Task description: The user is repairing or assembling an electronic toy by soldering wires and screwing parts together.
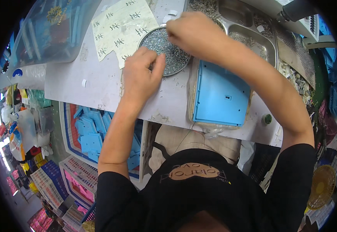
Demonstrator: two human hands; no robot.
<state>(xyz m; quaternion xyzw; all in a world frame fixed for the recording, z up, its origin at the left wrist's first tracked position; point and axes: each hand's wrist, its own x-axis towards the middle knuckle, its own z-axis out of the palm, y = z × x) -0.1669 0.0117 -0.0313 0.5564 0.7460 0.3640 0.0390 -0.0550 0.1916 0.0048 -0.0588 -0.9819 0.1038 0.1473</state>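
Note:
A round, shallow metal tray (175, 73) full of small silvery metal pieces, which look like screws (172, 58), lies on the table. My left hand (142, 71) is at the tray's near left rim, fingers curled in and thumb alongside. Above the far right of the tray is my right hand (195, 34), its fingers bent down and closed. What either hand holds, if anything, is hidden. Below my right forearm, a flat light-blue plastic panel (222, 94) with small holes rests on a padded base.
Pale paper with handwritten marks (118, 29) lies left of the tray. A translucent bin (54, 34) of blue parts stands far left. Compartmented metal trays (271, 50) hold small hardware at the back right. A crate (70, 135) of blue panels is below the table's left side.

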